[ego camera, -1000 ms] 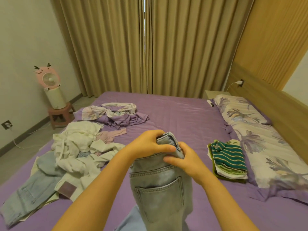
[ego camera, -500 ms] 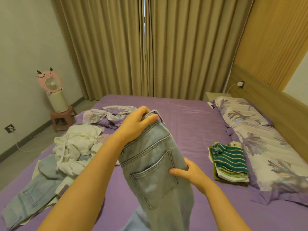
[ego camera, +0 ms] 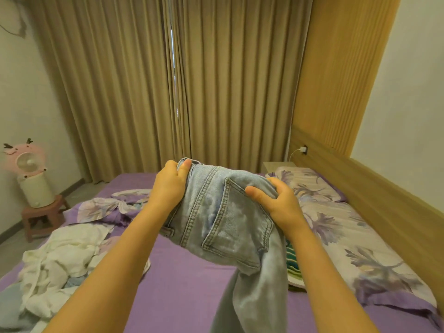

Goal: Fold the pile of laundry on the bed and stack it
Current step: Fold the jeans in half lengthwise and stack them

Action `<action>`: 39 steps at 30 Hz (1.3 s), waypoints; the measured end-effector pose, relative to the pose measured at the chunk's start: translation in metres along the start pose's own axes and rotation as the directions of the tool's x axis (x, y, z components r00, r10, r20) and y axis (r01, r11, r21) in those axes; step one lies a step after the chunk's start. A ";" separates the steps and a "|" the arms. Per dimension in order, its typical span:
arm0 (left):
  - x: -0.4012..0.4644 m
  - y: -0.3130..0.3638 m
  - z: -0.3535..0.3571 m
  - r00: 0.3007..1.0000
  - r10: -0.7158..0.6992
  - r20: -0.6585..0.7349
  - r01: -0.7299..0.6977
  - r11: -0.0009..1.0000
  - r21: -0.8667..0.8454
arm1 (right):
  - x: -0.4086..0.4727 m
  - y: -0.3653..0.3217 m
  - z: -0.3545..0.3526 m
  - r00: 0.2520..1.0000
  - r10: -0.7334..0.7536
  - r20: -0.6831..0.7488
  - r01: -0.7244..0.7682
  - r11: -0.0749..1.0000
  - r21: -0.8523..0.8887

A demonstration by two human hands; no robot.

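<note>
Both hands held a pair of pale blue denim jeans (ego camera: 223,212) up above the purple-sheeted bed (ego camera: 187,284). The left hand (ego camera: 169,186) gripped the waistband end, fingers curled round it and thumb pressed on top. The right hand (ego camera: 276,200) clutched the seat beside the back pocket, thumb spread across the cloth, fingers wrapped behind. The legs hung down toward the camera. A heap of white unfolded laundry (ego camera: 62,258) lay on the left; a green striped folded stack (ego camera: 292,258) showed just behind the jeans.
</note>
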State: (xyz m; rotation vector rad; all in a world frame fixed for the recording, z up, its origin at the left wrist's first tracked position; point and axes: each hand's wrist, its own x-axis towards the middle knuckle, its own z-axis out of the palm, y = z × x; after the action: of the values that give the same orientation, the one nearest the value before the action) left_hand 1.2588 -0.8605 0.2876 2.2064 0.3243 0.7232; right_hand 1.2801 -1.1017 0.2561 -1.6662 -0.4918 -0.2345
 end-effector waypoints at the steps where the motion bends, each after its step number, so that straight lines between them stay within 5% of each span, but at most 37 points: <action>1: 0.001 0.011 0.002 1.000 0.017 -0.006 -0.018 1.000 -0.025 | 0.004 -0.011 -0.009 0.999 -0.038 -0.029 0.038 0.999 -0.013; 8: -0.006 0.092 0.021 0.988 0.133 -0.084 -0.149 0.965 -0.216 | 0.013 -0.080 -0.073 0.960 -0.233 -0.157 0.217 0.969 -0.114; 14: -0.007 0.129 0.056 0.989 0.149 0.011 -0.142 0.957 -0.254 | 0.010 -0.135 -0.115 0.910 -0.400 -0.110 0.341 0.873 -0.349; 19: -0.011 0.100 0.080 0.995 0.071 0.075 -0.054 0.977 -0.204 | 0.036 -0.132 -0.126 0.976 -0.196 0.094 0.216 0.837 -0.502; 23: -0.030 0.016 0.085 0.993 -0.109 0.041 0.111 0.992 -0.052 | 0.044 -0.030 -0.091 0.966 0.077 0.245 0.083 0.809 -0.583; 30: -0.144 -0.160 0.088 0.889 -0.459 -0.001 0.447 0.865 0.228 | -0.060 0.202 0.040 0.674 0.468 0.571 -0.090 0.820 -0.565; 34: -0.209 -0.225 0.082 0.792 -0.605 -0.081 0.598 0.742 0.304 | -0.122 0.262 0.098 0.514 0.510 0.690 -0.122 0.839 -0.530; 39: -0.253 -0.286 0.069 0.704 -0.691 -0.164 0.685 0.600 0.414 | -0.158 0.295 0.151 0.434 0.545 0.717 -0.086 0.817 -0.570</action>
State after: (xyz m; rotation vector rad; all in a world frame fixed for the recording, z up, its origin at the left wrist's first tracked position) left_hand 1.0960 -0.8229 -0.0623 2.2148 1.3823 0.1906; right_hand 1.2530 -1.0089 -0.0976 -2.2589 -0.8839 0.9514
